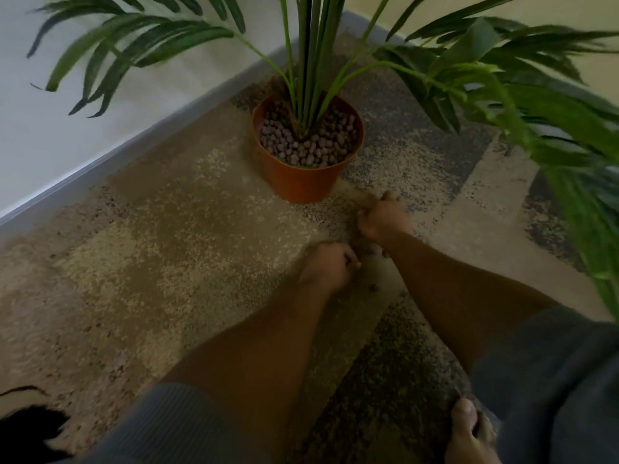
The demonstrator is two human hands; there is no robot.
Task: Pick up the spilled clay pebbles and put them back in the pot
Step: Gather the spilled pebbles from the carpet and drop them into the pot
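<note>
A wide stretch of bare carpet (150,246) lies on the left, edged by the wall's baseboard (100,162). The left hand (326,266) presses on the carpet, fingers curled, its grip blurred beyond telling. A few brownish spilled pebbles (373,287) lie just right of it. The orange pot (301,175) stands upright beyond, full of rounded pebbles. The right hand (382,216), near the pot's base, is bunched narrow; contents hidden.

Mottled beige-grey carpet (167,262), pale wall (67,128), dim light

Both hands, left (330,266) and right (382,217), curled on carpet (167,249) before pebble-filled orange pot (301,182).
</note>
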